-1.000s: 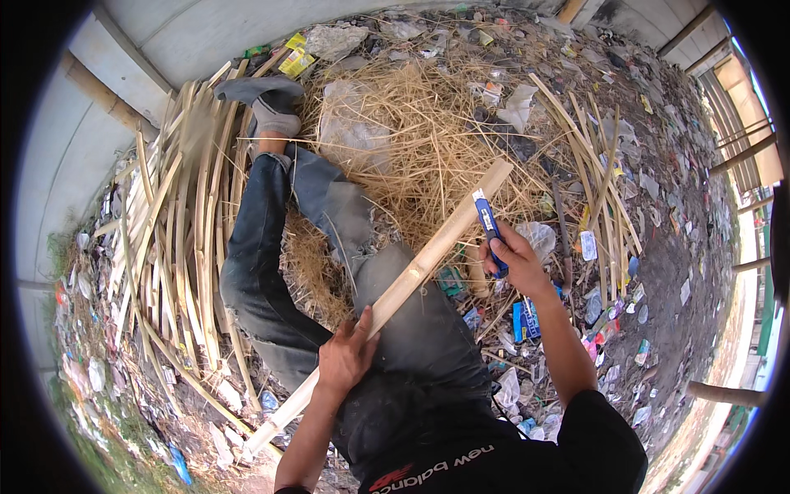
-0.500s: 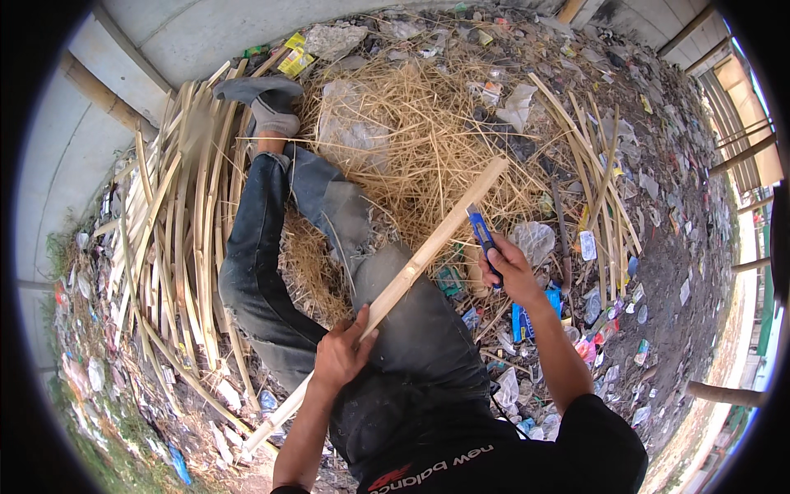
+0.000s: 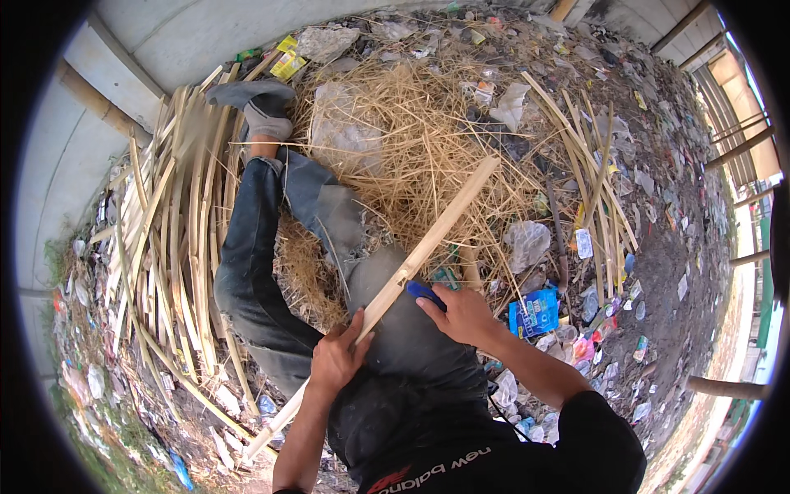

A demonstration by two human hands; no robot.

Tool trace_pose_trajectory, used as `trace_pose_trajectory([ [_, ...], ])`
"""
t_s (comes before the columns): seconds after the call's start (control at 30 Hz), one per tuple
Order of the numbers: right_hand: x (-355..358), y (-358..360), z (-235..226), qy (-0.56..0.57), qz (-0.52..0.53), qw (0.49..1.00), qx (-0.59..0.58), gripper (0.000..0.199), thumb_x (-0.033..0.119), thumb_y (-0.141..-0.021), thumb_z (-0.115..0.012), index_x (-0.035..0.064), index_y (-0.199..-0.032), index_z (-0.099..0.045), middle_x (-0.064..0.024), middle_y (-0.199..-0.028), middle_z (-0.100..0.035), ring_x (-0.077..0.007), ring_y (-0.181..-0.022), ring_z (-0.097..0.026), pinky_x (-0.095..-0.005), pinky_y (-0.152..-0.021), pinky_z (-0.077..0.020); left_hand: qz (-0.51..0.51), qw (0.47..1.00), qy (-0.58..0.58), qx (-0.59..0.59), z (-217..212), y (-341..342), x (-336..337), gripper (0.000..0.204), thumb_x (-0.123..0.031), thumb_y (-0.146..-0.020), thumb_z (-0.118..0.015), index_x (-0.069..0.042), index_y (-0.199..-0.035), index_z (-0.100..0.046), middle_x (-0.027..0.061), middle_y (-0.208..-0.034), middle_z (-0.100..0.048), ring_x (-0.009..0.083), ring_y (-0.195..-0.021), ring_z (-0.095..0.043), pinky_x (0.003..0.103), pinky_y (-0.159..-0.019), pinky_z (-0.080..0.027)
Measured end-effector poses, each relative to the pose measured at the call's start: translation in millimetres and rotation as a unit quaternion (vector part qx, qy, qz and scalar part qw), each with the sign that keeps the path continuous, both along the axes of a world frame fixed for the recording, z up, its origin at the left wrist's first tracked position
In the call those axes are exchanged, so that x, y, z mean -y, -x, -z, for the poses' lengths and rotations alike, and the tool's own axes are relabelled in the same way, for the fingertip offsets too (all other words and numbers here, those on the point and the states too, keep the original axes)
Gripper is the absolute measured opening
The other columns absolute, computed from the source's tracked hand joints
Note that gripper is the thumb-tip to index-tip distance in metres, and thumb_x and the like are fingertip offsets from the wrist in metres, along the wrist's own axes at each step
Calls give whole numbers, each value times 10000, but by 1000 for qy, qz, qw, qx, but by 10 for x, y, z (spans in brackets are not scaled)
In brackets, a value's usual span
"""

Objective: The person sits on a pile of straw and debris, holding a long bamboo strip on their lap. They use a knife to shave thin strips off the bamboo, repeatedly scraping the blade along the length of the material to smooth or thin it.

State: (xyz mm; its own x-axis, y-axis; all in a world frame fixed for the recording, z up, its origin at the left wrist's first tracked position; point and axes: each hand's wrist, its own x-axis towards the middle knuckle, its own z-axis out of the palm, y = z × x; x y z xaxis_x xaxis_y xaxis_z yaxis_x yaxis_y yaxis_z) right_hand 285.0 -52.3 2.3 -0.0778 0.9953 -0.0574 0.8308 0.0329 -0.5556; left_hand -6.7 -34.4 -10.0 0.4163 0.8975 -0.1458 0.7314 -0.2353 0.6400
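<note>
1. A long, pale, flat bamboo slat [image 3: 428, 247] lies slantwise across the seated person's lap, its upper end out over the straw and its lower end near the ground by the left hip.
2. The left hand [image 3: 336, 362] is wrapped around the slat low down, fingers closed on it.
3. The right hand [image 3: 462, 314] is closed on a blue-handled tool [image 3: 426, 293], whose tip meets the slat just above the left hand; its blade is hidden from me.
4. The slat rests over the person's grey-clad right thigh [image 3: 395, 329]; the left leg in dark jeans [image 3: 247, 272] stretches ahead to a grey shoe [image 3: 262, 105].
5. A heap of dry yellow straw [image 3: 411, 140] lies under and beyond the legs.
6. A pile of split bamboo strips [image 3: 169, 239] lies to the person's left, another bundle [image 3: 592, 181] to the right.
7. A blue plastic packet [image 3: 536, 311] lies near the right wrist among scattered litter.
</note>
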Motion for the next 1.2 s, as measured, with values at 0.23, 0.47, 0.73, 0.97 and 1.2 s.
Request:
trace_pose_trajectory([
  [0.23, -613, -872, -61, 59, 127, 990, 8, 538, 479, -1071, -528, 21, -847, -701, -220, -657, -655, -451, -677, -675, -552, -651, -533, -14, 995, -63, -71, 37, 124, 162, 608, -319, -894, -799, -222, -1465, -612, 155, -932, -691, 381, -707, -722, 485, -635, -594],
  [0.47, -472, -642, 40, 64, 53, 996, 5, 555, 535, -1042, -560, 43, -824, -698, -214, -658, -659, -464, -689, -673, -545, -689, -535, -19, 995, -63, -79, 22, 307, 218, 599, -344, -884, -813, -231, -1443, -634, 133, -903, -690, 366, -687, -712, 487, -611, -579],
  [0.73, -637, -1219, 137, 29, 196, 980, -34, 529, 486, -1066, -559, 5, -884, -681, -228, -678, -625, -436, -630, -628, -503, -581, -459, -13, 994, -71, -78, -35, 312, 103, 619, -451, -884, -802, -181, -1420, -652, 125, -801, -679, 335, -650, -708, 463, -584, -571],
  [0.97, -440, -862, 153, 41, 61, 997, 2, 440, 455, -1057, -582, 46, -947, -702, -226, -704, -651, -459, -709, -672, -513, -608, -509, -18, 990, -97, -100, 55, 460, 262, 613, -408, -857, -840, -130, -1377, -674, 131, -769, -670, 335, -625, -683, 451, -575, -563],
  [1.2, -937, -2553, 595, -69, 386, 918, -54, 650, 506, -1080, -540, -19, -699, -574, -117, -549, -498, -239, -522, -510, -429, -542, -388, -17, 992, -95, -85, 62, 673, 413, 623, -331, -820, -878, -122, -1372, -679, 146, -782, -678, 330, -625, -683, 435, -579, -570],
])
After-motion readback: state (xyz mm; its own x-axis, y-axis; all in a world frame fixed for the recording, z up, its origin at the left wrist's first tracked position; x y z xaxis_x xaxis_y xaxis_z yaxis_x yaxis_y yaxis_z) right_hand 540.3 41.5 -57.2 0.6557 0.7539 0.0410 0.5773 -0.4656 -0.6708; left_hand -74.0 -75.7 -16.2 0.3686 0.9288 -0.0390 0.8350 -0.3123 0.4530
